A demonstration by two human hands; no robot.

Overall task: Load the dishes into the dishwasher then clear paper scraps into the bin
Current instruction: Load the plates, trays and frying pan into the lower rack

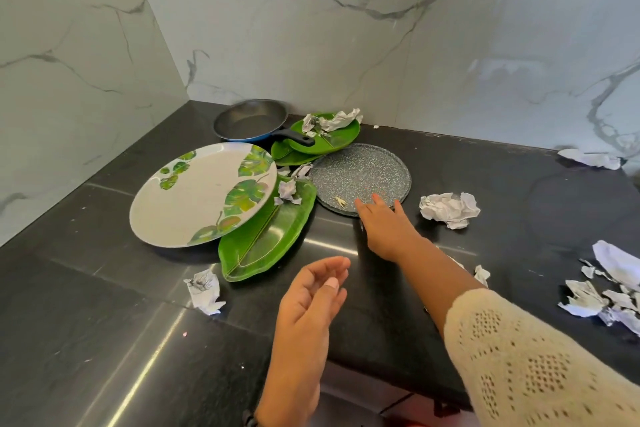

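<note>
The right hand (386,229) stretches from the knit sleeve (540,360) at lower right toward mid-frame, palm down, fingers spread and holding nothing, fingertips on the near rim of the speckled grey plate (360,177). The left hand (311,298) hovers low in the centre, palm turned up, fingers loosely curled and empty. The big leaf-print plate (194,198) hides part of a green leaf dish (266,239); the pan (251,120) handle overlaps another, and paper scraps (448,210) scatter rightward, cut off at the edge.
</note>
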